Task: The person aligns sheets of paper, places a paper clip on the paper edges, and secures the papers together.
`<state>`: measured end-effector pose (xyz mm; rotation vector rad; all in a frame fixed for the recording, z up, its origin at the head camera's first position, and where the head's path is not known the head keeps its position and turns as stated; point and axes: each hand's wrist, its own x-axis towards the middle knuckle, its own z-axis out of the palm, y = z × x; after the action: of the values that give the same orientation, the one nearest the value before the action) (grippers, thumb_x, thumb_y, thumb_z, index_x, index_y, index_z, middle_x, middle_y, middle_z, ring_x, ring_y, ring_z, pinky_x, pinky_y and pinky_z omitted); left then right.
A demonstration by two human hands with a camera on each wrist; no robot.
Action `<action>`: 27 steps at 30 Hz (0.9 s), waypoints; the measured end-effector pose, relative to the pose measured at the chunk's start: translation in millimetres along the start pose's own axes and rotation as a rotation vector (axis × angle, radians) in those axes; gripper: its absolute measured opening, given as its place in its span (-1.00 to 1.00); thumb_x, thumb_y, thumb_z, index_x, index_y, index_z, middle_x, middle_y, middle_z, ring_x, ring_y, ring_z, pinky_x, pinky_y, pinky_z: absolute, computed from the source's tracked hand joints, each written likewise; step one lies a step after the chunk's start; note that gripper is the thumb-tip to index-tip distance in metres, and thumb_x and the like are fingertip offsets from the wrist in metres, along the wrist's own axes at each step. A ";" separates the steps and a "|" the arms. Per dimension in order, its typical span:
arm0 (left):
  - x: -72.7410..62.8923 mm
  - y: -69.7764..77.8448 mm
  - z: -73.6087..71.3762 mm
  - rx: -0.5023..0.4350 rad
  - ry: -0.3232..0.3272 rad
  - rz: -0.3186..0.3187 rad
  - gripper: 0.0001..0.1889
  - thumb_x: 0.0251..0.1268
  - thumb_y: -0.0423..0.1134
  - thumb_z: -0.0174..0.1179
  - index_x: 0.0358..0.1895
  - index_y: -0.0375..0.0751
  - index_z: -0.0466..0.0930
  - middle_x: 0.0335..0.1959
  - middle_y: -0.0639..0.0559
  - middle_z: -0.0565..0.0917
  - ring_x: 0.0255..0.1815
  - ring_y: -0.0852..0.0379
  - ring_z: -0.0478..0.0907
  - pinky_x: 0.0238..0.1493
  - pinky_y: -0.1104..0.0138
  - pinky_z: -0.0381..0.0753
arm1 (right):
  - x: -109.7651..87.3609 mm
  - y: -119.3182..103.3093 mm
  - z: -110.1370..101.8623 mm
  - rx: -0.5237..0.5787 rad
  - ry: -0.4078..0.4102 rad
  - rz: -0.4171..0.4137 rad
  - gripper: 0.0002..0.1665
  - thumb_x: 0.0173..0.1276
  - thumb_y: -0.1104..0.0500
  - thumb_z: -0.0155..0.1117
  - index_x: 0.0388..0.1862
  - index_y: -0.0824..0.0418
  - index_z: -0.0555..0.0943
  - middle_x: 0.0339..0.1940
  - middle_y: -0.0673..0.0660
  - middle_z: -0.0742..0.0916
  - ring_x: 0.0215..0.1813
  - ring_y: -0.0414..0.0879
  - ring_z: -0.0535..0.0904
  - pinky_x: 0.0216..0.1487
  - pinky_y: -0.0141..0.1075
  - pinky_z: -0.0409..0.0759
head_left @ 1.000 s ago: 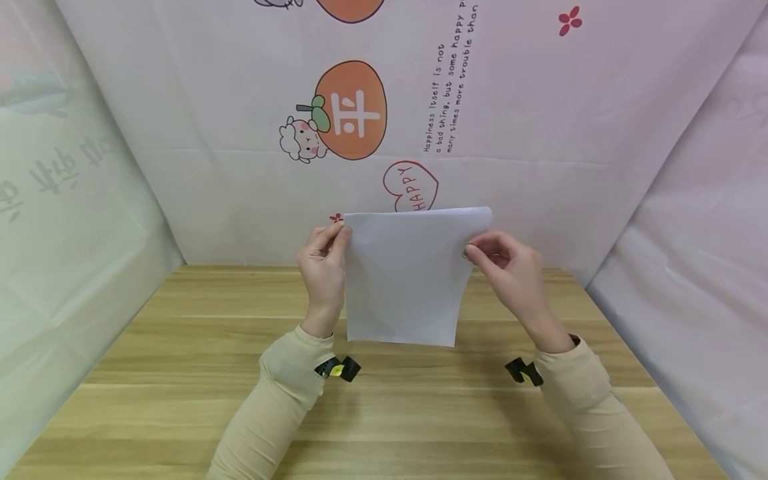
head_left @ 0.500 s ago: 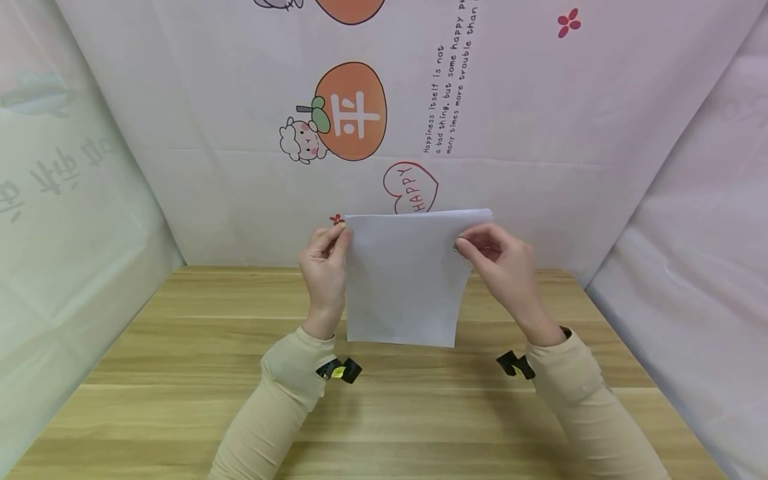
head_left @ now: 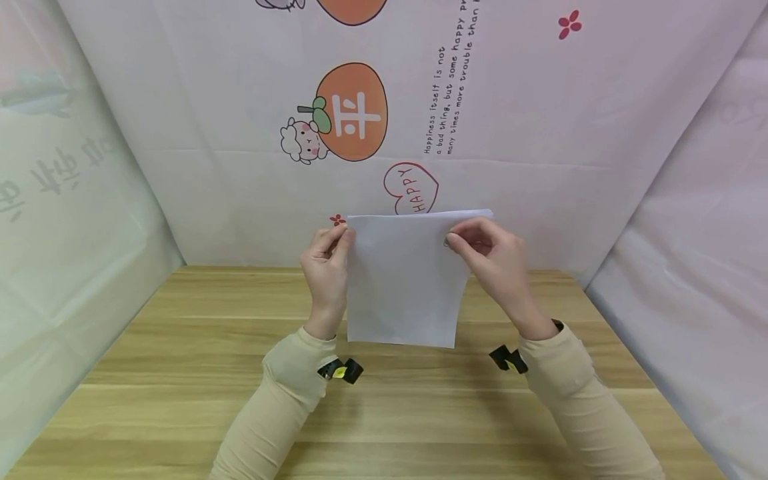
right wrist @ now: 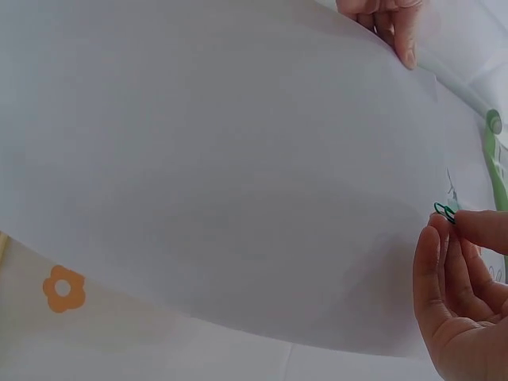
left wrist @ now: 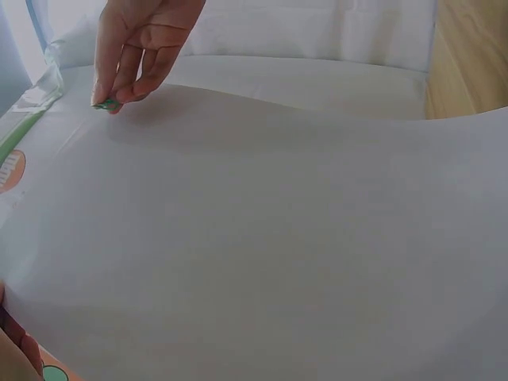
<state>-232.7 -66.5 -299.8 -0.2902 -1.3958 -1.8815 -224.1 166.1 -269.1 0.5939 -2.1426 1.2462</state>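
Note:
White paper (head_left: pixel 402 287), with a slightly offset second edge at its top right, stands upright above the table. My left hand (head_left: pixel 327 273) pinches its upper left edge between thumb and fingers. At the upper right, in front of the sheet, my right hand (head_left: pixel 498 267) pinches a small green wire paper clip (right wrist: pixel 444 213). The clip's loops show at the fingertips in the right wrist view, close to the paper's edge; whether it touches the paper I cannot tell. In the left wrist view the paper clip (left wrist: pixel 107 104) is mostly covered by fingers.
A wooden table (head_left: pixel 396 413) lies below the hands. White printed cloth (head_left: pixel 510 120) hangs behind it, with more cloth at both sides. Black devices, such as the left strap camera (head_left: pixel 345 370), sit on both wrists.
My right hand has shifted left and slightly up along the paper, carrying the paper clip toward the top edge. The left hand and the paper stay almost still.

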 end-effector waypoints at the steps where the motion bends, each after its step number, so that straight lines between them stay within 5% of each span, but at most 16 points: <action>1: -0.8 3.5 0.5 0.004 -0.001 0.001 -0.83 0.15 -0.53 0.23 -0.24 -0.65 0.62 -0.49 0.22 0.56 -0.36 0.33 0.46 -0.30 0.55 0.44 | 0.6 -0.3 0.6 -0.005 0.000 -0.004 -0.82 0.23 0.15 0.36 -0.25 0.23 0.66 -0.33 0.12 0.74 -0.33 -0.30 0.61 -0.28 -0.55 0.56; 8: -2.2 13.8 2.4 0.007 0.002 -0.009 -0.82 0.15 -0.55 0.23 -0.23 -0.69 0.59 -0.49 0.23 0.57 -0.35 0.33 0.48 -0.28 0.55 0.45 | 5.2 -7.8 4.9 0.000 -0.002 -0.040 -0.85 0.21 0.22 0.37 -0.27 0.27 0.66 -0.37 0.14 0.75 -0.38 -0.31 0.63 -0.33 -0.54 0.56; 16: -2.7 12.2 1.9 -0.006 -0.001 -0.003 -0.82 0.15 -0.54 0.23 -0.23 -0.68 0.60 -0.49 0.25 0.57 -0.35 0.33 0.48 -0.28 0.55 0.46 | 5.9 -40.7 5.7 -0.016 -0.024 -0.073 -0.87 0.21 0.36 0.32 -0.29 0.44 0.63 -0.38 0.28 0.74 -0.38 -0.14 0.67 -0.31 -0.55 0.58; 27: 1.6 -11.3 -1.6 -0.008 0.000 0.000 -0.81 0.15 -0.46 0.27 -0.22 -0.58 0.64 -0.48 0.24 0.57 -0.33 0.30 0.50 -0.28 0.53 0.47 | 12.6 -52.6 11.8 0.001 -0.014 -0.094 -0.87 0.18 0.38 0.34 -0.31 0.45 0.63 -0.38 0.28 0.75 -0.37 -0.01 0.68 -0.29 -0.53 0.60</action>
<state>-241.1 -67.3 -307.5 -0.2941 -1.3891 -1.8872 -203.2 130.3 -232.4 0.6974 -2.1011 1.1956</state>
